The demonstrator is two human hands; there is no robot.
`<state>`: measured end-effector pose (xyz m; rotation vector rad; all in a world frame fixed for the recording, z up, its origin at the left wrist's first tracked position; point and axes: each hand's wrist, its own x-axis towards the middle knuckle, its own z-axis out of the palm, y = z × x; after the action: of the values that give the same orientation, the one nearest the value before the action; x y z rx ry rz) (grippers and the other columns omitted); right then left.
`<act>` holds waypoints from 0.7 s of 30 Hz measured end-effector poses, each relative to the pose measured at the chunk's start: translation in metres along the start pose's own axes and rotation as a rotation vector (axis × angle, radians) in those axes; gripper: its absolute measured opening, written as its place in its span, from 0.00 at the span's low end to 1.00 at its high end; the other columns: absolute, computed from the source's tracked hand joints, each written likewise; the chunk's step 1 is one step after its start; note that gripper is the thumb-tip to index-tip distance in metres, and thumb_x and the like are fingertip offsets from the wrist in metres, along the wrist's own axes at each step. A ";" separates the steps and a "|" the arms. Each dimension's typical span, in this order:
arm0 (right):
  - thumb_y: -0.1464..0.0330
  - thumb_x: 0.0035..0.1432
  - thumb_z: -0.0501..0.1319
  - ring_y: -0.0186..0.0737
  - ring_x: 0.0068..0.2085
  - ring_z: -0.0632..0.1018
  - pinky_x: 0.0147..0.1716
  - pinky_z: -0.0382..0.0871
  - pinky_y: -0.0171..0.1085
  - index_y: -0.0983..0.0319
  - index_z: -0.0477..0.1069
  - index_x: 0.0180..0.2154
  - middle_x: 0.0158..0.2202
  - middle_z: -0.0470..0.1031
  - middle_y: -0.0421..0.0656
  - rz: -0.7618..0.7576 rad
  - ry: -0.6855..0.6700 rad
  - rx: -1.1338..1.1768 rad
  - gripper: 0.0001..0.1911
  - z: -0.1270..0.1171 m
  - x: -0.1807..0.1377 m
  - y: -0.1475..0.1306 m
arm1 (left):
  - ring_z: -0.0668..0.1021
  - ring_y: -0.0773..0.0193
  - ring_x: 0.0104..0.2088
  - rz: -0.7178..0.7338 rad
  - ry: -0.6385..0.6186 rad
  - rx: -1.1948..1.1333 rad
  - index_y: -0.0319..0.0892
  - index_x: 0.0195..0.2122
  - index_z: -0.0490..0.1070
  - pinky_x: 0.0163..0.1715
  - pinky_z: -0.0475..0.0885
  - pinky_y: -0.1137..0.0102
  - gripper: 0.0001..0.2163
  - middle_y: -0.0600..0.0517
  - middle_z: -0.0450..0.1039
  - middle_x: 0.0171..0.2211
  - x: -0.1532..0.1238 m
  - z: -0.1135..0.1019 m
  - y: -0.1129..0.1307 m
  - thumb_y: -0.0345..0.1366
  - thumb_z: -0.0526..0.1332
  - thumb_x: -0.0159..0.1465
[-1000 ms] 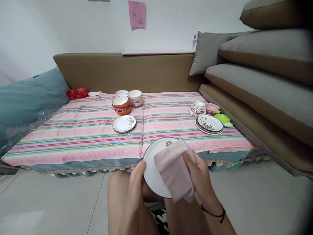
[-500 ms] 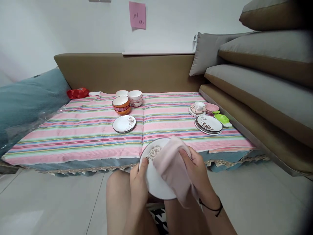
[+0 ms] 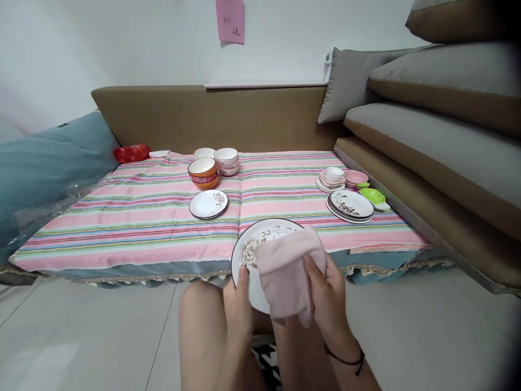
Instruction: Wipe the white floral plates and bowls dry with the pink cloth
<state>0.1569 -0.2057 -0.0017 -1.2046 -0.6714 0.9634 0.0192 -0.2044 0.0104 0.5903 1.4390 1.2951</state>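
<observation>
A white plate (image 3: 254, 288) with a dark rim and brown flowers is tilted above my lap. My left hand (image 3: 239, 304) grips its left edge, thumb on top near the flower and fingers underneath. Bunched in my right hand (image 3: 328, 288) is a pale pink cloth (image 3: 285, 271), which lies across the right part of the plate and hides it. My right thumb presses on the cloth; the fingers behind it are partly hidden.
On the striped cloth (image 3: 163, 239) stand orange bowls (image 3: 203, 174), white bowls (image 3: 226, 161) and flowered plates (image 3: 208, 205). At right are stacked plates (image 3: 350, 206), small white dishes (image 3: 334, 176), a pink bowl (image 3: 356, 178) and a green dish (image 3: 372, 196). Cushions (image 3: 439, 130) rise on the right.
The plate has turned in my left hand, so more of its flower pattern shows. My right hand and the cloth have shifted slightly up and rightward over the plate. The view has tilted slightly.
</observation>
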 end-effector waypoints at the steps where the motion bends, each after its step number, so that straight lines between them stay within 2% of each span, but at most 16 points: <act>1: 0.54 0.55 0.65 0.43 0.41 0.76 0.37 0.69 0.35 0.62 0.73 0.45 0.40 0.78 0.44 -0.014 -0.085 -0.068 0.22 -0.007 0.007 -0.006 | 0.79 0.47 0.44 0.008 -0.035 0.029 0.38 0.38 0.79 0.40 0.74 0.65 0.16 0.42 0.80 0.38 0.003 -0.007 0.008 0.46 0.65 0.57; 3: 0.54 0.58 0.62 0.40 0.37 0.74 0.34 0.66 0.33 0.62 0.73 0.41 0.34 0.76 0.41 -0.040 -0.263 -0.239 0.18 -0.018 0.020 -0.019 | 0.79 0.47 0.41 0.033 -0.119 0.116 0.41 0.30 0.79 0.38 0.73 0.65 0.12 0.45 0.80 0.32 0.005 -0.018 0.024 0.45 0.67 0.54; 5: 0.54 0.60 0.59 0.38 0.33 0.71 0.31 0.62 0.32 0.62 0.73 0.37 0.31 0.74 0.39 -0.057 -0.443 -0.421 0.17 -0.024 0.028 -0.032 | 0.79 0.48 0.38 0.081 -0.267 0.296 0.43 0.22 0.75 0.36 0.72 0.66 0.13 0.47 0.77 0.24 0.006 -0.025 0.040 0.46 0.66 0.55; 9: 0.54 0.62 0.58 0.34 0.29 0.68 0.27 0.56 0.32 0.61 0.73 0.30 0.27 0.71 0.37 -0.040 -0.897 -0.689 0.18 -0.020 0.029 -0.049 | 0.76 0.55 0.32 0.157 -0.560 0.583 0.44 0.20 0.74 0.33 0.70 0.69 0.15 0.51 0.73 0.21 0.004 -0.031 0.058 0.46 0.62 0.59; 11: 0.54 0.62 0.57 0.32 0.26 0.65 0.25 0.53 0.32 0.62 0.71 0.26 0.22 0.66 0.36 -0.041 -1.007 -0.760 0.20 -0.016 0.027 -0.050 | 0.75 0.57 0.31 0.140 -0.676 0.584 0.44 0.20 0.75 0.33 0.69 0.70 0.15 0.52 0.73 0.21 0.004 -0.032 0.059 0.45 0.61 0.59; 13: 0.54 0.62 0.57 0.32 0.25 0.63 0.24 0.51 0.33 0.62 0.70 0.25 0.21 0.64 0.36 -0.051 -0.962 -0.726 0.21 -0.013 0.025 -0.046 | 0.75 0.58 0.31 0.093 -0.696 0.515 0.44 0.19 0.74 0.33 0.70 0.70 0.15 0.52 0.72 0.21 0.006 -0.031 0.055 0.44 0.62 0.59; 14: 0.54 0.62 0.56 0.32 0.26 0.64 0.25 0.52 0.33 0.62 0.70 0.26 0.23 0.65 0.36 -0.055 -0.901 -0.677 0.20 -0.013 0.025 -0.043 | 0.75 0.58 0.30 0.061 -0.653 0.475 0.43 0.20 0.75 0.33 0.70 0.69 0.14 0.52 0.73 0.21 0.006 -0.030 0.052 0.45 0.62 0.58; 18: 0.53 0.61 0.57 0.37 0.32 0.70 0.29 0.60 0.33 0.62 0.73 0.34 0.30 0.73 0.39 -0.037 -0.531 -0.485 0.19 -0.015 0.026 -0.027 | 0.76 0.56 0.27 -0.045 -0.263 0.328 0.41 0.26 0.77 0.27 0.70 0.69 0.15 0.51 0.73 0.20 0.002 -0.022 0.040 0.50 0.65 0.54; 21: 0.52 0.59 0.59 0.44 0.40 0.75 0.37 0.68 0.36 0.62 0.73 0.44 0.38 0.77 0.43 -0.007 -0.228 -0.290 0.22 -0.007 0.017 -0.012 | 0.77 0.55 0.28 -0.001 0.021 0.263 0.39 0.30 0.76 0.27 0.70 0.67 0.18 0.48 0.74 0.23 -0.011 -0.011 0.035 0.52 0.61 0.57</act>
<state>0.1733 -0.1945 0.0073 -1.3551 -1.0228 1.0307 0.0031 -0.2084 0.0446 0.7505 1.6404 1.1215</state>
